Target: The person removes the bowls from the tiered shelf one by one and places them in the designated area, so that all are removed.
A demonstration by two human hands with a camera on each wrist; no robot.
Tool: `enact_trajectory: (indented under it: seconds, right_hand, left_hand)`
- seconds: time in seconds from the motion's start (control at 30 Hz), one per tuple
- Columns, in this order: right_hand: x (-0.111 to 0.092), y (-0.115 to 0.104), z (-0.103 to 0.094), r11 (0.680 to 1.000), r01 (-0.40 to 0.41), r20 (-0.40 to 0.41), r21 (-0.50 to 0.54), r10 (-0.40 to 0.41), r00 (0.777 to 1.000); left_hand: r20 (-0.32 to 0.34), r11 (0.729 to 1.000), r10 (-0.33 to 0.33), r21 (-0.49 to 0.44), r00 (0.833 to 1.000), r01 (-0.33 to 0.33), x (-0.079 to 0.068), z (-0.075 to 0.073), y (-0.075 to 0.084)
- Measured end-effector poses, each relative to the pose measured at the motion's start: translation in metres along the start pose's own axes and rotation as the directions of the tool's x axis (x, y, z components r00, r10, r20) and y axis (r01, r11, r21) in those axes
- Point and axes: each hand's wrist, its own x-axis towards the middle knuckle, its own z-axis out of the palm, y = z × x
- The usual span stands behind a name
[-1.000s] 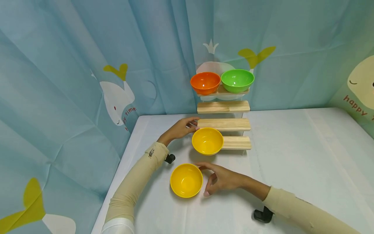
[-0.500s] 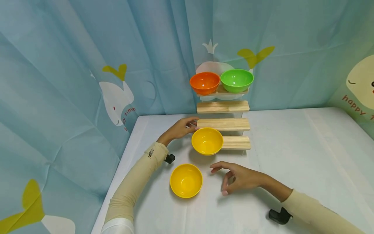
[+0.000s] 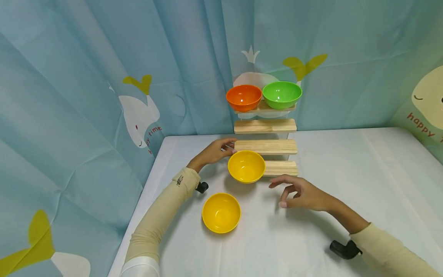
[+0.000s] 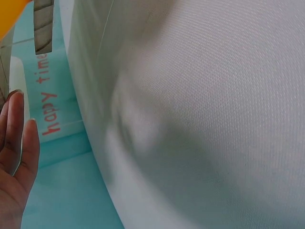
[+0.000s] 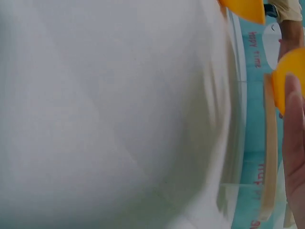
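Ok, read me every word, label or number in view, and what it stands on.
"happy time": red lettering on the light-blue fabric curtain, left; also in both wrist views.
"happy", next word cut off: more red lettering on the curtain, far right.
Partly hidden, unreadable: red letters low in the right wrist view.
Too small to read: dark mark on the left beige fabric sleeve.

Yellow bowls (image 3: 246, 167) (image 3: 221, 213), orange bowl (image 3: 243, 98), green bowl (image 3: 282, 95), whale-printed blue curtain (image 3: 194, 69)

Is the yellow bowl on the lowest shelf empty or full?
Empty: in the head view, that yellow bowl shows only its bare inside.
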Motion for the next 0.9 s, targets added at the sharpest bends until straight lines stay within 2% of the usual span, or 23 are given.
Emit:
enact_trajectory:
  seconds: [0.13, 0.27, 0.57, 0.9]
  right_hand:
    - [0.004, -0.001, -0.004, 0.999, 0.017, -0.155, -0.037, -0.022, 0.988]
    - [0.009, -0.004, -0.004, 0.999, -0.029, -0.238, -0.035, 0.020, 0.971]
    - [0.025, -0.006, 0.002, 0.991, -0.136, -0.261, -0.008, 0.129, 0.957]
    - [0.046, -0.004, 0.015, 0.987, -0.159, -0.266, 0.038, 0.164, 0.950]
  left_hand:
    - [-0.004, 1.000, -0.004, 0.006, 1.000, 0.004, 0.000, 0.000, 0.000]
    - [-0.001, 1.000, -0.007, 0.005, 1.000, 0.007, 0.000, 0.000, 0.000]
    - [0.003, 1.000, -0.021, -0.002, 1.000, 0.021, 0.001, 0.000, 0.001]
    - [-0.008, 0.999, -0.029, 0.014, 1.000, 0.029, -0.001, 0.000, 0.002]
